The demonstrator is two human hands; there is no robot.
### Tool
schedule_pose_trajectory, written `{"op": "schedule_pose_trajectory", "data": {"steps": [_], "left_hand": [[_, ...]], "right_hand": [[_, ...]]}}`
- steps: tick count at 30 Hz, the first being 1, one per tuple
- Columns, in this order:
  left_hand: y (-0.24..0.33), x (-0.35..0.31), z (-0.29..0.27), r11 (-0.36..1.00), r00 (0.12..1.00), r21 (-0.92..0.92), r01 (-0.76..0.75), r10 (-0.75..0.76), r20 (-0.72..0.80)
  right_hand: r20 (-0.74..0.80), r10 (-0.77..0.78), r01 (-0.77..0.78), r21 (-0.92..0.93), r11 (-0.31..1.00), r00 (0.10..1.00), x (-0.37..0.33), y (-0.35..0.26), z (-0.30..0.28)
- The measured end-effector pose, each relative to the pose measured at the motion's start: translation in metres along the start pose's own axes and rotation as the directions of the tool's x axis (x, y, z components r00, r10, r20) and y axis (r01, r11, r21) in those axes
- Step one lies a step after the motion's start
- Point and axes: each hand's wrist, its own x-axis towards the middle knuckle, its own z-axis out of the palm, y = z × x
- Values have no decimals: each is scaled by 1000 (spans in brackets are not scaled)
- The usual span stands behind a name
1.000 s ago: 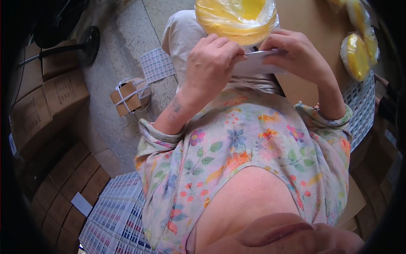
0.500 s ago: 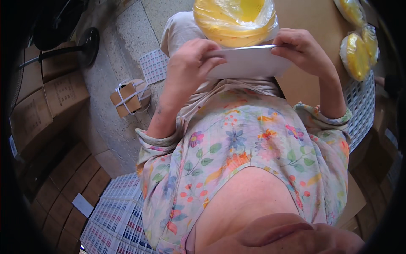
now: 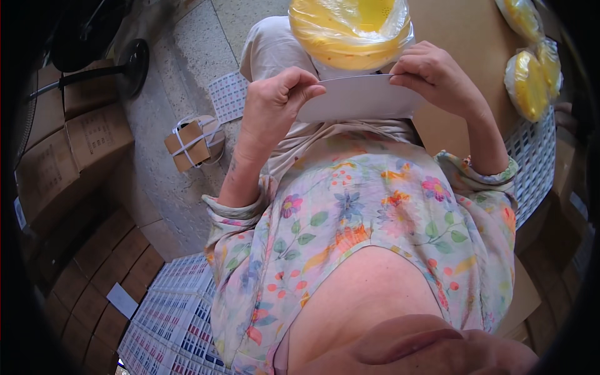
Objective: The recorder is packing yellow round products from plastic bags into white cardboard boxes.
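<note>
Between my two hands a white sheet (image 3: pixel 362 100) is stretched above my lap, its upper edge nearly level. My left hand (image 3: pixel 275 97) pinches its left upper corner between thumb and fingers. The right upper corner sits in the pinch of my right hand (image 3: pixel 431 75). What is on the sheet's far face is hidden from me. Just beyond it stands a round yellow item (image 3: pixel 350 47) wrapped in clear, wrinkled plastic, partly cut off by the top of the view. It has a raised rim and a recessed middle with small holes.
At the right, several plastic-wrapped yellow items (image 3: pixel 530 87) lie by a white plastic crate (image 3: pixel 531 159). A brown cardboard surface (image 3: pixel 465 25) is beyond my right hand. On the floor are a printed sheet (image 3: pixel 229 97) and a strapped cardboard bundle (image 3: pixel 190 144). Cartons (image 3: pixel 97 140) stack at left.
The sheet has come down slightly and tilted, showing more of its near face. My right hand has shifted a little left; my left hand has dropped slightly.
</note>
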Motion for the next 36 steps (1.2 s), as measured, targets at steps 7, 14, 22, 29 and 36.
{"op": "schedule_pose_trajectory", "data": {"steps": [7, 14, 22, 29, 36], "left_hand": [[8, 4, 8, 829, 950, 478, -290, 308, 42], [21, 10, 33, 947, 963, 186, -260, 242, 116], [24, 11, 27, 997, 995, -74, 16, -8, 98], [26, 12, 29, 996, 997, -72, 57, -53, 56], [25, 10, 31, 999, 1000, -42, 10, -9, 18]], "right_hand": [[-12, -49, 49, -21, 999, 999, 2, -5, 9], [-17, -43, 44, 26, 999, 999, 5, -12, 8], [19, 197, -197, 201, 960, 980, -9, 5, -1], [-440, 178, -56, 277, 959, 880, -8, -1, 25], [-525, -21, -96, -195, 976, 851, -7, -18, 36]]}}
